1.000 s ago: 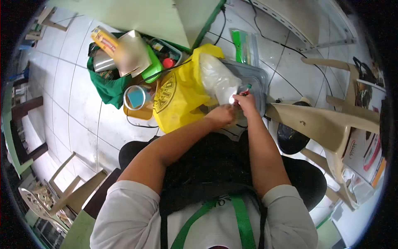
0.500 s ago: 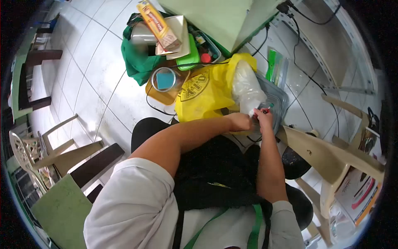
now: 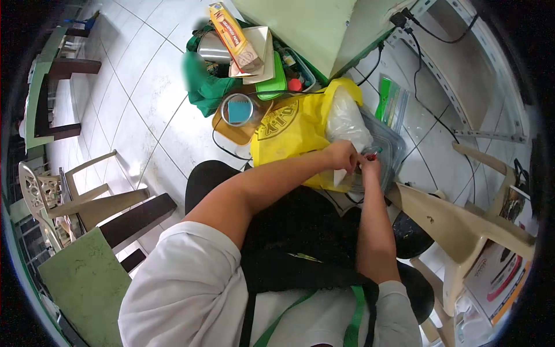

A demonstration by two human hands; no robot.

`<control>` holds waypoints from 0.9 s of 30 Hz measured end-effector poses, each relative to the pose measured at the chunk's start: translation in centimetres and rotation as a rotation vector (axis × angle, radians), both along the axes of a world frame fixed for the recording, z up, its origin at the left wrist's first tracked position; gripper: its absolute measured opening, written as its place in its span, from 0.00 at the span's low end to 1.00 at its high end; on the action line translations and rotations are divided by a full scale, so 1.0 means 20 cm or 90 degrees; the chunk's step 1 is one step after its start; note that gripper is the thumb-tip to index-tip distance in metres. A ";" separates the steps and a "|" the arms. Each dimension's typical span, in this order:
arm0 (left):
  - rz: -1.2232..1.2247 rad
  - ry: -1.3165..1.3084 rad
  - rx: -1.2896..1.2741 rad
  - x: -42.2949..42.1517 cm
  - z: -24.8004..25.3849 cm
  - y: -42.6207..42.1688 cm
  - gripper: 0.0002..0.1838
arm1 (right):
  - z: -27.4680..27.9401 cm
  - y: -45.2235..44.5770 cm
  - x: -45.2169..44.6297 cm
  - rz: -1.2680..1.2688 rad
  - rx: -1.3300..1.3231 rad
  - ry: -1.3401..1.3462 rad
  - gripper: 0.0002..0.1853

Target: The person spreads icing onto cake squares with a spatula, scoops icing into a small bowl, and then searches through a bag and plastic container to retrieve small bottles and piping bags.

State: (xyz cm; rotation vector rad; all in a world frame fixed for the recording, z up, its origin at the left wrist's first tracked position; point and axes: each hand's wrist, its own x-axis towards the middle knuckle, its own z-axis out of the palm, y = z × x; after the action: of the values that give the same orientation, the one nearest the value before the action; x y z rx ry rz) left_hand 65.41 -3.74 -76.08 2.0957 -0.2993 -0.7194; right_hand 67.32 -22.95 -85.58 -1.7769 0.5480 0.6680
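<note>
My left hand (image 3: pixel 340 156) is closed, its fingertips meeting those of my right hand (image 3: pixel 370 166). A small white piece (image 3: pixel 339 176), perhaps paper or plastic, hangs just below the left fingers. My right fingers are pinched together, and what they hold is hidden. Beside them shows a small red and green item (image 3: pixel 374 154), too small to name. Both hands are over a clear plastic container (image 3: pixel 393 141). Right behind them, a white plastic bag (image 3: pixel 347 121) bulges from a yellow shopping bag (image 3: pixel 295 130).
Left of the yellow bag, a clear jar (image 3: pixel 239 110) with a blue item stands in an orange tub (image 3: pixel 231 134). Behind are a yellow-orange box (image 3: pixel 234 37), a green lid (image 3: pixel 273 78) and a green bag (image 3: pixel 208 92). Beige plastic chairs (image 3: pixel 445 214) stand right; a black cable (image 3: pixel 425 98) crosses the tiles.
My left hand has lifted slightly and turned, and the white piece now shows below it. My right hand has moved slightly down. The view has shifted a little.
</note>
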 end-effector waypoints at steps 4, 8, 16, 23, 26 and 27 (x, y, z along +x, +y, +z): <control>-0.014 0.230 -0.280 -0.01 0.29 0.09 0.11 | -0.05 -0.02 0.00 0.026 0.153 -0.059 0.09; 0.044 0.108 -0.240 -0.10 0.51 0.13 0.09 | 0.19 0.03 0.03 0.158 -0.095 -0.243 0.16; -0.060 0.010 -0.415 -0.35 0.53 -0.02 0.13 | 0.56 -0.04 0.12 0.511 -0.200 0.054 0.10; -0.181 -0.334 0.602 -0.38 0.23 0.55 0.11 | 0.98 -0.33 0.31 0.685 -0.536 -0.214 0.09; -0.165 -0.320 0.686 -0.36 0.43 0.66 0.07 | 1.06 -0.21 0.32 0.658 -0.324 -0.175 0.12; -0.167 -0.322 0.688 -0.37 0.47 0.69 0.07 | 1.09 -0.11 0.30 0.679 -0.242 -0.193 0.15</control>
State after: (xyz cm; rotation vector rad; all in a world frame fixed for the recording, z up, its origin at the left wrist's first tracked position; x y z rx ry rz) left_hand 58.08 10.13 -66.74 3.3239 -0.5475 -0.5227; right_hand 73.31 -25.09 -63.80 -2.4443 -0.5898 1.0073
